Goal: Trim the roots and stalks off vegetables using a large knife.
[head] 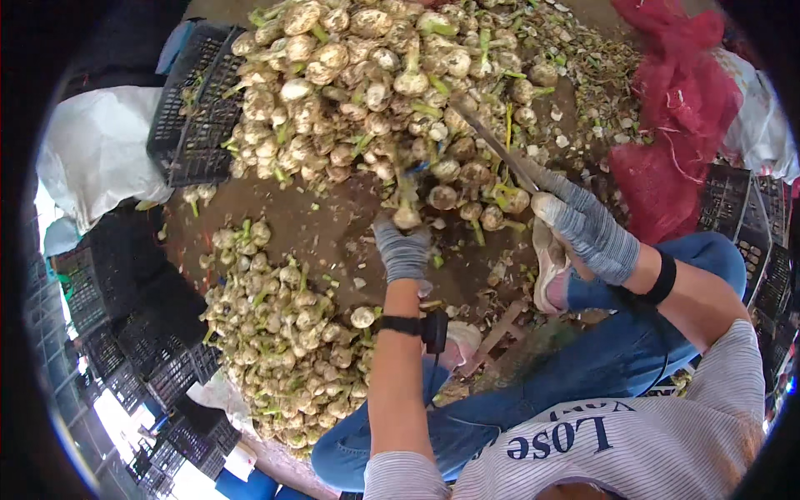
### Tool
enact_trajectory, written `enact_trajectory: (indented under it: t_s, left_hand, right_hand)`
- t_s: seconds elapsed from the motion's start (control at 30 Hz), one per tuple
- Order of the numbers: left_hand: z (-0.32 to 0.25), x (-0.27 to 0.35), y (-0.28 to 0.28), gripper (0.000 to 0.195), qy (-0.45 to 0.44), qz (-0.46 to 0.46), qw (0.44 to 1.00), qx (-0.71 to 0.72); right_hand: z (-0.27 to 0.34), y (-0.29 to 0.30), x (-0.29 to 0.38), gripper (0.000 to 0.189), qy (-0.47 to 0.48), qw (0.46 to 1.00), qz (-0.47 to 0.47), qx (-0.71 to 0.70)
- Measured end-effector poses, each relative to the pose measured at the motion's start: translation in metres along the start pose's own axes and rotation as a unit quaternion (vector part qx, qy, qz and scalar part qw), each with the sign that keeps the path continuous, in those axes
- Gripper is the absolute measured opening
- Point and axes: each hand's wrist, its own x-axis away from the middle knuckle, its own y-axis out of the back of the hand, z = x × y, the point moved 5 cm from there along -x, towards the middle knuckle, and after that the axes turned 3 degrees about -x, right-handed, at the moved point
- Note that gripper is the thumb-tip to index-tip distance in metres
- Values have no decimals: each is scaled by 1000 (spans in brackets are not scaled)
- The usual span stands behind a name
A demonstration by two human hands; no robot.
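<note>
My left hand (pixel 403 249), in a grey knit glove, grips a garlic bulb (pixel 407 217) whose stalk points up and away from me. My right hand (pixel 584 222), gloved alike, is closed round a long narrow knife (pixel 497 145), its blade reaching over the near edge of a large heap of garlic bulbs (pixel 369 94). The blade is apart from the bulb in my left hand. Several bulbs with green stalks lie between my hands. Left of my left forearm is a second heap of garlic bulbs (pixel 294 350). The knife's handle is mostly hidden by the glove.
A black plastic crate (pixel 203 119) and a white sack (pixel 103 147) stand left of the large heap. At the right lie a red mesh bag (pixel 675 106) and black crates (pixel 725 197). Peelings and leaf scraps (pixel 600 94) cover ground at the upper right. More crates (pixel 144 312) are stacked at left.
</note>
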Motion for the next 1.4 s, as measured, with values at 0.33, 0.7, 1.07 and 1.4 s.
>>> enact_trajectory:
  t_s: [0.33,0.7,1.07,1.4]
  left_hand:
    - [-73,119,95,60,-166,129,915,345]
    - [-81,144,95,69,-150,158,903,370]
    - [-116,182,94,53,-197,219,911,289]
    - [-87,173,82,48,-206,130,932,270]
  right_hand:
    - [-10,-44,20,55,203,846,149,471]
    - [8,-55,34,53,298,789,121,523]
    - [23,-90,55,49,370,642,187,644]
    - [10,-79,49,50,417,627,168,637]
